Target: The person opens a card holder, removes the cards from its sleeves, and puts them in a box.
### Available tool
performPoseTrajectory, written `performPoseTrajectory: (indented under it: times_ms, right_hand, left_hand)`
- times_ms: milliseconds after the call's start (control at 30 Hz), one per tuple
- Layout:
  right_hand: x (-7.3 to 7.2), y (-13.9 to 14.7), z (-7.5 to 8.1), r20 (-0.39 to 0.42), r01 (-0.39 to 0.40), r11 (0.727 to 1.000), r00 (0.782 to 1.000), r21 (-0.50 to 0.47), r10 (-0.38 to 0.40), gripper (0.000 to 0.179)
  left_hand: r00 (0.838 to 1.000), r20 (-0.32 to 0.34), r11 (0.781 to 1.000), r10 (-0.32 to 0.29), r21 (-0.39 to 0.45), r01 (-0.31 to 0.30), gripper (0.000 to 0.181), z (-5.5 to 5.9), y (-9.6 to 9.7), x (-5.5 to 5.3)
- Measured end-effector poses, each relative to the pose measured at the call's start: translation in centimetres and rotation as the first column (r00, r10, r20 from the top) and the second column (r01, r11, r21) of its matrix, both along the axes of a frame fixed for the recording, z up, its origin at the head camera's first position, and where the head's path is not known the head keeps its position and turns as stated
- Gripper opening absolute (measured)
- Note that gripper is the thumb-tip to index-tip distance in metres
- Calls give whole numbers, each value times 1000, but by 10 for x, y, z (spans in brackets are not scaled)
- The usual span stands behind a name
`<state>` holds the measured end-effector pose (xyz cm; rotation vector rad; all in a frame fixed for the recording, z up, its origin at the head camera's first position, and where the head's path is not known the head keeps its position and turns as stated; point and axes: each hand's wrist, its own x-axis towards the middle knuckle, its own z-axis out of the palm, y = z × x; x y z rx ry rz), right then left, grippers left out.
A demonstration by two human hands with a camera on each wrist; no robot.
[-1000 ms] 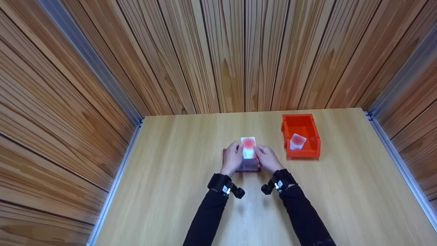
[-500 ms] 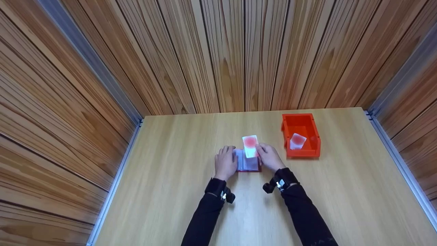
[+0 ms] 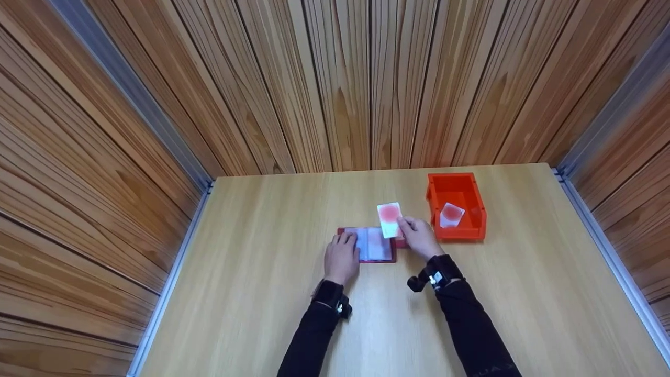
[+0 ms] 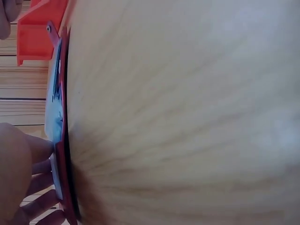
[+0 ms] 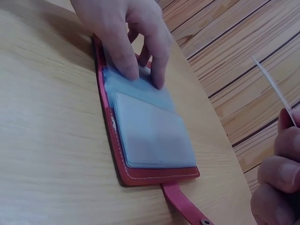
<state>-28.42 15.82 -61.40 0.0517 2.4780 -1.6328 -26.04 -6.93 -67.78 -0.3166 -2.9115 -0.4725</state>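
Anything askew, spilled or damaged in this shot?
Nothing looks spilled or damaged. Mildly askew: the loose card in the red bin sits at an angle to its walls. The strap of the wallet sticks out unfastened, but that fits with it lying open.

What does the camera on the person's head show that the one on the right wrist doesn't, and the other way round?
Only the head view shows the orange-red bin, the loose card in it, the dark sleeves, and the round red mark on the held card.

Only the right wrist view shows the pale stitching round the red holder and the snap on its strap.

Both show the left hand touching the open holder, the right hand gripping its card, the tabletop and plank wall.
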Motion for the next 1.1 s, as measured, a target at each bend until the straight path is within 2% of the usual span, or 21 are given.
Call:
performPoseTrajectory:
  times_ms: [233,433,700,933,1100]
  right_hand:
    - [-2,16,3,-49,26,999,998,-25,-27,43]
    - [-5,44,7,-7,53,997,999,-47,-54,48]
    - [-9,89,10,-134,124,991,984,58,-115,48]
    - [-8,121,15,-85,167,982,984,92,-159,56]
    - [-7,136,19,-48,193,978,981,85,-189,53]
  left_hand:
    - [1000,0,1000,-7,11,7,38,0,-2,1]
    - [1000,-23,1000,-8,3,8,39,-1,-2,2]
    - [1000,-27,1000,-12,-8,12,39,-1,-3,3]
    - [1000,3,1000,-10,4,9,40,-2,-3,4]
    - [1000,22,1000,-7,15,6,41,-1,-2,4]
